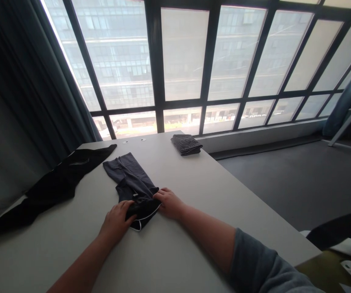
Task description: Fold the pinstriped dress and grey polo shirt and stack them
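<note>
A dark grey garment (130, 178) lies stretched across the white table (194, 179), its near end folded back on itself, with a thin white trim showing. My left hand (117, 218) rests on that folded near end, fingers curled over the cloth. My right hand (168, 202) grips the fold's right edge with bent fingers. Both hands touch the same garment.
A long black garment (53, 185) sprawls along the table's left side. A folded striped cloth (187, 144) sits at the far edge near the big windows. Dark curtains hang at left. Dark clothing and a chair (340, 236) are at the right.
</note>
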`<state>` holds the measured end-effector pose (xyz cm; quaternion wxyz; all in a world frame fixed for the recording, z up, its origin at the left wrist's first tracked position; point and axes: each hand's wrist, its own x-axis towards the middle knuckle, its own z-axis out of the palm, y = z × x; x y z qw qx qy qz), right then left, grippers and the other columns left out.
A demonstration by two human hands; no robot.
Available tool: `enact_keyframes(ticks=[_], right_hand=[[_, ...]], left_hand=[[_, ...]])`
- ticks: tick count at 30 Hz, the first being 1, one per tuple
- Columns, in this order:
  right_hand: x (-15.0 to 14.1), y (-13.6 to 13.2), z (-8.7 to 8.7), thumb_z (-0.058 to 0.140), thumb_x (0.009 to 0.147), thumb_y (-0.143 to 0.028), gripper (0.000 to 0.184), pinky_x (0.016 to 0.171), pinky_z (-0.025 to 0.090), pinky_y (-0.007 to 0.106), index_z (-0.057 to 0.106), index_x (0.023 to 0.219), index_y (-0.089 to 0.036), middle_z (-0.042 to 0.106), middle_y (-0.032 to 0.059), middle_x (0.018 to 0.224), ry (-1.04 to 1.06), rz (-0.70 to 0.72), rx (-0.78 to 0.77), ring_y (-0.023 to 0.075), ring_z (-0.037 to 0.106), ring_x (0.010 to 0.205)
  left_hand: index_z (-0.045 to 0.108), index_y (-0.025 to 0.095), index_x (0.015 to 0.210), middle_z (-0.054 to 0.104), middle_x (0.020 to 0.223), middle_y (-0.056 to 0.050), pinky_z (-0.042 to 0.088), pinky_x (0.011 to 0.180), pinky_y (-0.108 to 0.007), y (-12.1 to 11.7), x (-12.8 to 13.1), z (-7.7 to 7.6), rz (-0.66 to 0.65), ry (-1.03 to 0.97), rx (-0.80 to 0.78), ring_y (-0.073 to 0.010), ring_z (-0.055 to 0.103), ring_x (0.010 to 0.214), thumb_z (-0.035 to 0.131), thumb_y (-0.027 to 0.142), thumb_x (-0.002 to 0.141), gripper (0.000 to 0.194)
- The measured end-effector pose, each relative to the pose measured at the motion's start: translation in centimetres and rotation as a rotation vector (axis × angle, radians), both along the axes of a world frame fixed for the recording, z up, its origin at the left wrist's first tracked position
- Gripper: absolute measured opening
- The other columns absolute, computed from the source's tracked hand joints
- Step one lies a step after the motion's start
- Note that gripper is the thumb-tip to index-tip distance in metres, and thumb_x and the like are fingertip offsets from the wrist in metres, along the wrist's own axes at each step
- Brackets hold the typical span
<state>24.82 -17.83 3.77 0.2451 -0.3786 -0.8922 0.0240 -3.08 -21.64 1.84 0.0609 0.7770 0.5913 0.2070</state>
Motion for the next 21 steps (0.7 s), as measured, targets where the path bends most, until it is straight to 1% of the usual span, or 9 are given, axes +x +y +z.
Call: enact_keyframes(ticks=[3,5,7,9,11,13,15,18,21], right_hand=[[0.6,-0.1,0.6,0.065,0.087,-0.014,0.018,0.098,0.048,0.036,0.071,0.104,-0.019,0.073,0.0062,0.097,0.024,0.031,0.010,0.0235,0.063,0.100],[0.9,-0.4,1.2,0.058,0.095,-0.017,0.012,0.095,0.048,0.035,0.070,0.096,-0.018,0.071,0.0053,0.088,0.043,0.070,0.032,0.0214,0.063,0.092],[1.1,-0.9,2.0,0.052,0.102,-0.021,0.019,0.095,0.048,0.035,0.068,0.091,-0.018,0.069,0.0052,0.085,0.051,0.130,0.061,0.0198,0.061,0.087],[1.1,-1.4,2.8,0.049,0.104,-0.025,0.022,0.098,0.048,0.037,0.067,0.092,-0.020,0.069,0.0066,0.092,0.072,0.205,0.081,0.0202,0.061,0.092],[1.1,-1.9,3.4,0.047,0.106,-0.027,0.023,0.103,0.048,0.039,0.066,0.098,-0.020,0.071,0.0087,0.102,0.153,0.257,0.067,0.0224,0.061,0.107],[0.9,-2.3,3.5,0.044,0.108,-0.031,0.025,0.105,0.048,0.040,0.066,0.106,-0.021,0.071,0.0100,0.111,0.294,0.247,-0.002,0.0234,0.060,0.118],[0.8,-2.5,3.2,0.042,0.110,-0.036,0.028,0.099,0.051,0.037,0.065,0.112,-0.021,0.072,0.0085,0.111,0.422,0.170,-0.122,0.0216,0.064,0.111],[0.7,-2.4,2.4,0.041,0.111,-0.045,0.034,0.083,0.052,0.031,0.064,0.106,-0.022,0.071,0.0028,0.095,0.490,0.054,-0.278,0.0165,0.064,0.086],[0.8,-2.1,1.8,0.043,0.109,-0.044,0.030,0.081,0.051,0.029,0.063,0.103,-0.021,0.071,0.0016,0.093,0.492,0.062,-0.340,0.0155,0.064,0.084]], left_hand=[[0.070,0.022,0.112,0.072,0.117,-0.011,0.050,0.095,-0.042,0.6,-0.2,0.0,-0.043,-0.065,0.044,-0.0306,0.067,0.109,0.053,0.034,0.094,0.028],[0.069,0.021,0.107,0.074,0.108,-0.011,0.051,0.089,-0.041,0.8,-0.3,-0.2,-0.037,-0.143,0.037,-0.0304,0.068,0.102,0.050,0.037,0.095,0.028],[0.068,0.021,0.108,0.075,0.104,-0.011,0.052,0.087,-0.041,1.0,-0.4,-0.3,-0.017,-0.262,0.025,-0.0299,0.069,0.098,0.047,0.041,0.097,0.031],[0.067,0.022,0.108,0.075,0.105,-0.010,0.052,0.090,-0.042,1.0,-0.6,-0.1,-0.021,-0.389,0.077,-0.0293,0.070,0.099,0.047,0.046,0.096,0.034],[0.068,0.022,0.103,0.074,0.109,-0.011,0.051,0.097,-0.044,0.9,-0.7,0.4,-0.039,-0.491,0.196,-0.0292,0.068,0.105,0.050,0.049,0.095,0.033],[0.067,0.022,0.101,0.072,0.110,-0.011,0.051,0.099,-0.043,0.5,-0.6,1.1,-0.044,-0.575,0.265,-0.0283,0.067,0.106,0.053,0.052,0.095,0.034],[0.064,0.022,0.102,0.072,0.101,-0.007,0.053,0.091,-0.039,-0.1,-0.5,1.6,-0.034,-0.653,0.196,-0.0260,0.067,0.097,0.052,0.056,0.096,0.036],[0.061,0.023,0.100,0.067,0.086,-0.002,0.054,0.080,-0.035,-0.8,-0.1,2.0,-0.056,-0.766,0.030,-0.0229,0.065,0.083,0.050,0.061,0.096,0.040],[0.061,0.021,0.098,0.065,0.086,-0.002,0.054,0.079,-0.034,-1.0,0.2,2.2,-0.091,-0.861,-0.060,-0.0223,0.063,0.083,0.050,0.061,0.095,0.042]])
